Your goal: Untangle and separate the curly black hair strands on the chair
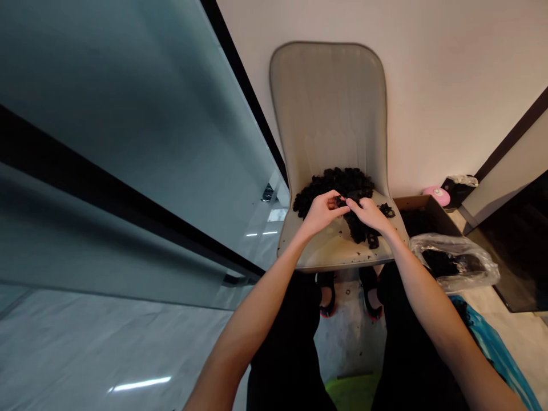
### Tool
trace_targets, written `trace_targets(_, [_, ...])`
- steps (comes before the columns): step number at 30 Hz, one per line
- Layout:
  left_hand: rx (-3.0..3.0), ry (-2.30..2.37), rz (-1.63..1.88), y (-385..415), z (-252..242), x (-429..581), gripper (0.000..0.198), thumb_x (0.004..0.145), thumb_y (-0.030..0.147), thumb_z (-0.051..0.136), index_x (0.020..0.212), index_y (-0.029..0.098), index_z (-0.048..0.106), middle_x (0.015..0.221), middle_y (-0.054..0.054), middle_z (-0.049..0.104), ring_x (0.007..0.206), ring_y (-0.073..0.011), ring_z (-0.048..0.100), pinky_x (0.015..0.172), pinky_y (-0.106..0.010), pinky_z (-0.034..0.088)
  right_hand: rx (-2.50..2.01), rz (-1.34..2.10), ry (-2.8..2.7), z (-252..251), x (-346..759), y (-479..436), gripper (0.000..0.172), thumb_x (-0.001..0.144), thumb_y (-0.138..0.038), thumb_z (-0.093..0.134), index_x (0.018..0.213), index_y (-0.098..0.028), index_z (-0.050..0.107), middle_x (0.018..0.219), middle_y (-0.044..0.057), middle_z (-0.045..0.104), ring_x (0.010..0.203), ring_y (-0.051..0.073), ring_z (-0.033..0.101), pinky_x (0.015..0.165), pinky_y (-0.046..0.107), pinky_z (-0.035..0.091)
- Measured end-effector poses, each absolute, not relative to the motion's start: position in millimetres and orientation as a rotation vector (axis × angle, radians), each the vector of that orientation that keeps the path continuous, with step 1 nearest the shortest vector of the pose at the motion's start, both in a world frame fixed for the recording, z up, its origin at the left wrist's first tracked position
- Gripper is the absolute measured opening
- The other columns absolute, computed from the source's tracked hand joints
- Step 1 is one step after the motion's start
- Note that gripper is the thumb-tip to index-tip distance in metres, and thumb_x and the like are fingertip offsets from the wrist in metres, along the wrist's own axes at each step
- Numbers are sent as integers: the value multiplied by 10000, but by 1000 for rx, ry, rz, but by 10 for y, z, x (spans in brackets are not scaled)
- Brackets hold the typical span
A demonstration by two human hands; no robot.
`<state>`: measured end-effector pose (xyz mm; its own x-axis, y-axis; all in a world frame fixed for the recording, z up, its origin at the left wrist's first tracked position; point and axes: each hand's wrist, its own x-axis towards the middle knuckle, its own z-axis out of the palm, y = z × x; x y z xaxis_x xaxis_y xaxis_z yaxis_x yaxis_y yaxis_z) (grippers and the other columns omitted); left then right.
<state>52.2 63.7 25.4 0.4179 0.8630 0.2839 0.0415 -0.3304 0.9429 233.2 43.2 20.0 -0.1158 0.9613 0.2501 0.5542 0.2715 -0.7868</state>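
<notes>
Both my hands meet over the seat of a grey chair [329, 97]. My left hand [324, 212] pinches a small black piece [341, 201], too small and dark to name. From the other side my right hand [367, 214] has its thumb and fingers closed on the same piece. Below the hands a clump of black pieces [358, 229] lies on the seat. Behind them is a large heap of small black pieces [338, 178]. A few more black pieces [386, 210] sit right of my right hand, and tiny black scraps are scattered near the front edge.
Right of the chair are a cardboard box [413, 202] with dark contents and a clear plastic bag [479, 268] holding black material. A pink round object [437, 196] is behind them. A blue bag [492, 342] lies by my right leg. A glass partition [171, 142] rises at left.
</notes>
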Motion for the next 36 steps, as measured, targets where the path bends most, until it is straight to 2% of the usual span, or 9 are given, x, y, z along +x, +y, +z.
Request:
trace_targets(3, [1690,807,1071,625,273,523,334,727,414,787,848,177,583,720,20,602,624,-115,566,602,-240,458,-1406,593,-1758,192,2323,448,569,966,-574,475,537,-205,410,519,-27,410,541,105,359,545,288,227])
trace_targets(5, [1738,858,1070,614,284,528,338,794,476,723,779,177,567,640,34,543,579,-102,503,562,-230,395,-1398,542,-1764,191,2293,445,584,973,-576,463,527,-208,380,506,-27,395,542,102,335,548,297,214])
trace_targets(8, [1849,942,1004,605,287,523,452,867,565,618,658,177,520,548,48,424,531,-90,379,513,-239,274,-1337,491,-1826,197,2219,418,572,976,-550,469,529,-205,377,509,-25,395,551,101,328,564,306,211])
trace_targets(11, [1901,940,924,613,268,495,539,877,629,583,603,173,504,547,43,375,530,-87,307,503,-255,201,-1286,479,-1852,213,2147,382,572,965,-539,477,511,-210,362,492,-36,339,538,97,299,570,312,199])
trace_targets(15, [1827,823,867,635,230,465,572,867,684,589,623,169,545,539,46,340,506,-81,263,498,-259,163,-1261,577,-1741,237,2112,355,637,911,-666,492,491,-219,322,498,-44,278,543,91,255,551,304,180])
trace_targets(19, [1697,750,919,648,204,512,537,850,677,632,693,165,598,582,39,389,512,-79,305,498,-242,210,-1204,844,-1536,236,2085,367,627,825,-741,558,541,-214,373,526,-48,306,560,93,275,514,275,202])
trace_targets(25, [1533,694,1113,607,247,650,468,830,584,684,655,179,526,610,34,452,550,-91,429,525,-233,360,-1036,1189,-1129,228,1935,348,543,787,-695,653,620,-207,485,514,-59,410,496,86,369,481,244,327])
trace_targets(28, [1419,662,1126,551,293,697,421,794,540,715,672,187,521,611,37,476,535,-94,469,510,-235,410,-984,1268,-996,262,1853,294,518,779,-672,692,646,-212,495,499,-61,438,464,91,403,461,245,344])
trace_targets(36, [1219,719,1138,457,350,775,441,771,532,697,674,222,399,553,56,406,439,-79,401,399,-236,357,-891,1359,-783,347,1711,231,486,827,-581,698,606,-212,472,470,-64,406,429,77,362,432,244,300])
